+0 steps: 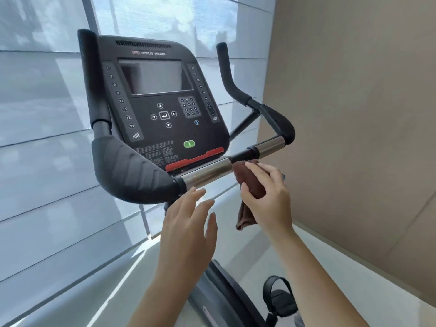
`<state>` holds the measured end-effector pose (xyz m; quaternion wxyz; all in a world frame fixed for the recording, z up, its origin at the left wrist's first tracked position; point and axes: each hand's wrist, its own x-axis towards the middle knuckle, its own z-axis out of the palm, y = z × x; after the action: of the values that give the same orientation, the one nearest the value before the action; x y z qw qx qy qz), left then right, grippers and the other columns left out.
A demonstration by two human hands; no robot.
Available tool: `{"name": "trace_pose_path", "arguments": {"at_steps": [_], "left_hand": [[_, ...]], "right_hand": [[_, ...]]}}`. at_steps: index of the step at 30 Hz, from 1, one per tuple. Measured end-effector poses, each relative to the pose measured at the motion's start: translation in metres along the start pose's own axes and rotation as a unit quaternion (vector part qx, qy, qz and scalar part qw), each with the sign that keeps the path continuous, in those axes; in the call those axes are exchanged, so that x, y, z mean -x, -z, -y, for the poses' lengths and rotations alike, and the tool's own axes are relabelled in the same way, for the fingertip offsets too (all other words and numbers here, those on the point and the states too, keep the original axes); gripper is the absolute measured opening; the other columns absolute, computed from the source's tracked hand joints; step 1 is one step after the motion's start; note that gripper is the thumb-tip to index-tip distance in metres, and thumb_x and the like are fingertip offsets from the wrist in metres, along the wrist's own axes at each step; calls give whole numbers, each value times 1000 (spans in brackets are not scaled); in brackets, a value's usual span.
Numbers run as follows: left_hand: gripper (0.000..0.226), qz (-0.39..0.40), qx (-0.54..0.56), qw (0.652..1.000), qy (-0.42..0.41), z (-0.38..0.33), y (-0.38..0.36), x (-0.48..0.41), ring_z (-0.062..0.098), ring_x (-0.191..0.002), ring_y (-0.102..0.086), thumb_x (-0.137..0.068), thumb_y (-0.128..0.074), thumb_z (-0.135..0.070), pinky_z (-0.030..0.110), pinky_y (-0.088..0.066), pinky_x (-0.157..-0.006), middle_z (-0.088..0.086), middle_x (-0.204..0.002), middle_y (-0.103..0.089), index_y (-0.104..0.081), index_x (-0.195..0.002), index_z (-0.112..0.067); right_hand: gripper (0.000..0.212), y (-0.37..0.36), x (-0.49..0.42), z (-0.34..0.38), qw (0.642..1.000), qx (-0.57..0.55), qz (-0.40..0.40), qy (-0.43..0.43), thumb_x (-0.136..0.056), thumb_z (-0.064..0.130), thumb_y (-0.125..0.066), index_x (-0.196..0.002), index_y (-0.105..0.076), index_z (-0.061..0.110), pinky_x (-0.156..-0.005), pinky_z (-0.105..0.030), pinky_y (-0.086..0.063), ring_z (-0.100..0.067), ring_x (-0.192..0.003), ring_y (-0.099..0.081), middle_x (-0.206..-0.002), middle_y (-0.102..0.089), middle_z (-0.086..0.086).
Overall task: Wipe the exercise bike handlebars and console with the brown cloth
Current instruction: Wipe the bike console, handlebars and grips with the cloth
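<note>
- The exercise bike [165,128] fills the middle of the view, standing before a tall window [47,114] with a beige wall [354,114] on the right.
- Its console [160,100] is a broad black panel tilted back, with a grey screen [153,76] at the top, a round keypad cluster below it, a green button [189,144] near the bottom and a red strip [195,159] along the lower edge.
- The handlebars [207,172] run across just beneath the console as a shiny metal bar, with a thick black padded grip [132,168] at the left end and black upright horns at both sides.
- The left hand [188,227] hovers just below the metal bar, near the padded grip, fingers spread wide and loose, holding nothing; whether the fingertips touch the bar I cannot tell.
- The right hand [266,197] is closed around the brown cloth, thumb on the near side and fingers over the far side.
- The brown cloth [247,182] is bunched in that hand, its upper end pressed against the middle of the bar where metal meets a black collar, and its loose end hanging down below the palm.
- A black pedal strap [276,296] shows at the lower right.
</note>
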<state>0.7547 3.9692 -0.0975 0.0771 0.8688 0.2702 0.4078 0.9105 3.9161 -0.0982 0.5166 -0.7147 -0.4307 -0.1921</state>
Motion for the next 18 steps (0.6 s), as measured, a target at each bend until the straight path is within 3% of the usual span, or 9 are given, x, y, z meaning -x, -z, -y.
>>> {"name": "trace_pose_path", "arguments": {"at_steps": [6, 11, 18], "left_hand": [[26, 63, 29, 995, -67, -13, 8, 44, 32, -110, -59, -74, -73, -6, 38, -30, -95, 13, -111, -66, -69, -99, -6], [24, 77, 84, 985, -128, -49, 7, 73, 32, -106, -61, -72, -73, -5, 45, -45, -90, 14, -106, -68, -69, -96, -4], [23, 97, 142, 968, -181, -100, -2, 106, 32, -105, -61, -71, -73, -5, 45, -45, -90, 13, -105, -68, -69, -94, -4]], "right_hand": [[40, 66, 67, 20, 996, 58, -35, -51, -80, 14, -67, -119, -61, 18, -88, -32, -48, -26, -104, -56, -119, -55, -3], [41, 122, 118, 30, 985, 150, -31, -78, -76, 9, -69, -115, -64, 20, -86, -29, -42, -28, -102, -55, -117, -57, -2], [41, 184, 166, 40, 967, 226, -41, -107, -73, 10, -71, -113, -65, 21, -84, -27, -41, -27, -98, -56, -113, -60, 0]]}}
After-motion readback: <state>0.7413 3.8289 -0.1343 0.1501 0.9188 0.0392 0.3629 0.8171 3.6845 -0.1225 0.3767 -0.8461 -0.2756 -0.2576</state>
